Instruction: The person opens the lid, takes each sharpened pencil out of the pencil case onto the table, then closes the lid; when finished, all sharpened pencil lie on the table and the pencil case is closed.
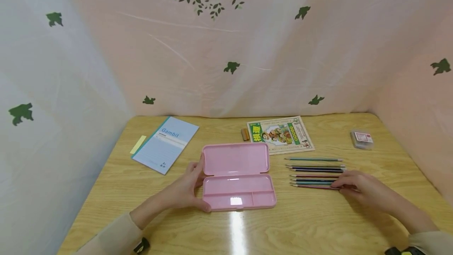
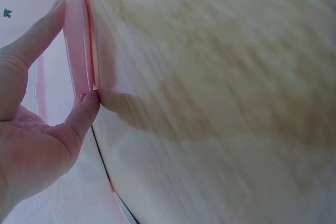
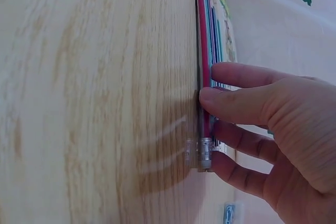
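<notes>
A pink pencil case [image 1: 236,160] lies with its lid folded back, showing a tray with several compartments. My left hand [image 1: 185,188] holds the case by its left end, thumb at the front corner and fingers by the lid's side; the left wrist view shows these fingertips against the pink edge [image 2: 79,40]. To the right, several pencils [image 1: 315,169] lie side by side, points to the left. My right hand [image 1: 364,188] pinches the nearest one, a red pencil [image 3: 203,40], near its metal-and-eraser end, with the thumb on its near side.
A blue notebook [image 1: 166,145] and a yellow strip [image 1: 138,145] lie at the back left. Behind the case are a printed booklet [image 1: 283,135] and a small brown block [image 1: 245,134]. A small clear box [image 1: 362,139] stands back right. Patterned cloth [image 1: 198,58] hangs around the table.
</notes>
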`<state>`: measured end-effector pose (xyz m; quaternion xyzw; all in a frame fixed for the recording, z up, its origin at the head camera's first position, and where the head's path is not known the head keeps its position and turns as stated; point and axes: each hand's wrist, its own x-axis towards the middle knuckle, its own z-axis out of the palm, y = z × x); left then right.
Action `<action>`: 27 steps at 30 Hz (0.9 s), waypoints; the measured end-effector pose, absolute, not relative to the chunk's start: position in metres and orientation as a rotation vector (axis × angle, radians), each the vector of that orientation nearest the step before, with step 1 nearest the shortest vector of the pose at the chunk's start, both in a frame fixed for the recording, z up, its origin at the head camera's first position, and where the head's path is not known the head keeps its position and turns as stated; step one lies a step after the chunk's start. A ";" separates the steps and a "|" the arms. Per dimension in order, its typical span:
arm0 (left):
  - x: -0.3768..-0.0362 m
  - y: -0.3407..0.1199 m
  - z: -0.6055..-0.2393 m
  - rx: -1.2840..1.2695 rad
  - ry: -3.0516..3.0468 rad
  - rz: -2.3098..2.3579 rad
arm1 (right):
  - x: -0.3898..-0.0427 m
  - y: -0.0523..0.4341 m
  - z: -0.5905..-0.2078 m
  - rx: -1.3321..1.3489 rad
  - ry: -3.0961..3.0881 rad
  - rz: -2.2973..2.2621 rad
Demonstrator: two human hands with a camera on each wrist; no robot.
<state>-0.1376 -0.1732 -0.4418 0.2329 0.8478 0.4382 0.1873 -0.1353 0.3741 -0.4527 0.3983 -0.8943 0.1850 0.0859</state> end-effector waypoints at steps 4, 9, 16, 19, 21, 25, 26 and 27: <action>-0.137 -0.173 -0.441 0.649 2.384 1.234 | -0.135 0.374 -0.454 1.173 -2.626 0.535; -0.137 -0.173 -0.439 0.631 2.381 1.223 | -0.136 0.375 -0.452 1.151 -2.648 0.539; -0.136 -0.174 -0.440 0.653 2.361 1.263 | -0.142 0.369 -0.439 1.114 -2.787 0.636; -0.137 -0.174 -0.441 0.665 2.353 1.279 | -0.145 0.363 -0.430 1.072 -2.832 0.689; -0.137 -0.174 -0.441 0.666 2.355 1.277 | -0.148 0.357 -0.424 1.051 -2.853 0.741; -0.137 -0.174 -0.442 0.668 2.359 1.271 | -0.152 0.342 -0.414 1.005 -2.883 0.898; -0.137 -0.175 -0.442 0.666 2.360 1.268 | -0.153 0.338 -0.413 0.989 -2.884 0.959; -0.137 -0.175 -0.442 0.665 2.360 1.268 | -0.154 0.333 -0.412 0.969 -2.885 1.032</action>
